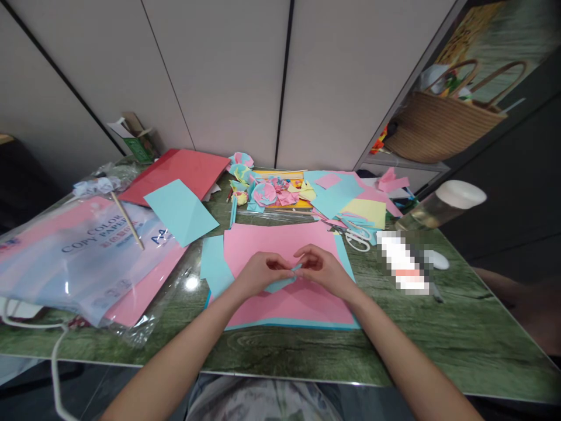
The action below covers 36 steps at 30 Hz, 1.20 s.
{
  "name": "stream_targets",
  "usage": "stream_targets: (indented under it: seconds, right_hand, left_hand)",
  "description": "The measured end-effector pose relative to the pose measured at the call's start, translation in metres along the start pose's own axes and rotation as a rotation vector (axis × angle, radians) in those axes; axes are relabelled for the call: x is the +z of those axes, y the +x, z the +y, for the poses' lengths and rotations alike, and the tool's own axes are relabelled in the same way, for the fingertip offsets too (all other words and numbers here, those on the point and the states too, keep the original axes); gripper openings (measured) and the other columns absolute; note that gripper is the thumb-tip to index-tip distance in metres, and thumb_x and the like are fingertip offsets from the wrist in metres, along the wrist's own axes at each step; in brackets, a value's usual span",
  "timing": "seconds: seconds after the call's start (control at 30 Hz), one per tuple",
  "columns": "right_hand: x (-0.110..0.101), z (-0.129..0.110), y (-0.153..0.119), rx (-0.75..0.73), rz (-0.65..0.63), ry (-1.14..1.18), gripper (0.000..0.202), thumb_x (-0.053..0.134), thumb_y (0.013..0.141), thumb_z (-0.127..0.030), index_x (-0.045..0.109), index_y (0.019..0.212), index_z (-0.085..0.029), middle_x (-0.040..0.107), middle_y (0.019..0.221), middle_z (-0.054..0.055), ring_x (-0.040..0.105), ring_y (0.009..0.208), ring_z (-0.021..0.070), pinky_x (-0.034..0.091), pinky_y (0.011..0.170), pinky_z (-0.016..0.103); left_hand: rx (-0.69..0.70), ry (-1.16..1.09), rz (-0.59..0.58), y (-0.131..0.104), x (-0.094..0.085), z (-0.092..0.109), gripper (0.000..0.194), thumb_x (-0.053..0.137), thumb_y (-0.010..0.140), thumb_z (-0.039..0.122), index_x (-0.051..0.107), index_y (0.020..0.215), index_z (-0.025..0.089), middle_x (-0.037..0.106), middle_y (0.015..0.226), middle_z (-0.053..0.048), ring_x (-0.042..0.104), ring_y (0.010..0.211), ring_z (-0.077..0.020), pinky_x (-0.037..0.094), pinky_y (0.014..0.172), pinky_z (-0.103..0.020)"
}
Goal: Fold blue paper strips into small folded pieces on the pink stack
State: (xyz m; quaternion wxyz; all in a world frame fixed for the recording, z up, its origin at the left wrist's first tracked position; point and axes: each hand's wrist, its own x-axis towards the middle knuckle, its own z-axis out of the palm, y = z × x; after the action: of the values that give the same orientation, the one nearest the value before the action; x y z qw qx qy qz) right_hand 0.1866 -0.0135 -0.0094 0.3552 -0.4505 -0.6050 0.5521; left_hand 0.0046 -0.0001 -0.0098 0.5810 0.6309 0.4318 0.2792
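Observation:
Both hands pinch a small piece of light blue paper [280,285] over a pink sheet [280,240]. My left hand [265,272] has thumb and fingertips closed on its upper edge. My right hand [322,269] meets it there, thumb and fingers pinched on the same piece. Part of the paper is hidden behind the fingers. The pink sheet lies on top of light blue sheets [214,260] that stick out at the sides and front edge.
Crumpled paper flowers [265,194] lie behind the sheets. White-handled scissors [358,240], paper scraps [337,199] and a lidded bottle [438,204] stand or lie to the right. A bagged pack of colour copy paper [83,251], a red folder [175,172] and a blue sheet [180,211] occupy the left.

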Motion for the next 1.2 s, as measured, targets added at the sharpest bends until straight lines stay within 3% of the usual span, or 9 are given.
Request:
stream_targets:
  seconds: [0.4, 0.73, 0.93, 1.2]
  right_hand:
    - [-0.001, 0.0, 0.0, 0.017, 0.005, -0.036, 0.019, 0.061, 0.067, -0.033, 0.059, 0.074, -0.015, 0.059, 0.066, 0.001, 0.053, 0.061, 0.0115, 0.041, 0.058, 0.024]
    - [-0.001, 0.005, 0.001, 0.005, 0.057, -0.121, 0.014, 0.057, 0.07, -0.028, 0.06, 0.076, -0.016, 0.061, 0.072, 0.002, 0.055, 0.067, 0.013, 0.042, 0.062, 0.024]
    - [0.002, 0.005, 0.001, 0.001, 0.072, -0.131, 0.014, 0.057, 0.069, -0.028, 0.059, 0.075, -0.016, 0.061, 0.071, 0.002, 0.055, 0.066, 0.013, 0.042, 0.061, 0.024]
    - [0.004, 0.005, 0.001, -0.004, 0.065, -0.113, 0.015, 0.057, 0.07, -0.031, 0.058, 0.074, -0.016, 0.06, 0.07, 0.002, 0.054, 0.065, 0.0129, 0.041, 0.06, 0.025]
  left_hand:
    - [-0.067, -0.06, -0.039, 0.003, -0.001, -0.006, 0.024, 0.061, 0.064, 0.037, 0.058, 0.069, 0.014, 0.056, 0.061, 0.001, 0.048, 0.054, -0.0087, 0.036, 0.05, -0.021]
    - [-0.031, -0.166, -0.075, 0.004, 0.001, -0.011, 0.024, 0.065, 0.061, 0.028, 0.063, 0.079, 0.013, 0.063, 0.074, -0.005, 0.056, 0.068, -0.0128, 0.041, 0.063, -0.024]
    - [-0.049, -0.011, -0.017, 0.0, 0.002, -0.004, 0.026, 0.063, 0.061, 0.034, 0.063, 0.078, 0.014, 0.059, 0.065, -0.001, 0.049, 0.055, -0.009, 0.036, 0.049, -0.019]
    - [-0.024, 0.107, 0.036, -0.001, 0.004, -0.002, 0.025, 0.059, 0.064, 0.038, 0.065, 0.069, 0.014, 0.052, 0.053, 0.002, 0.039, 0.049, -0.0067, 0.028, 0.042, -0.018]
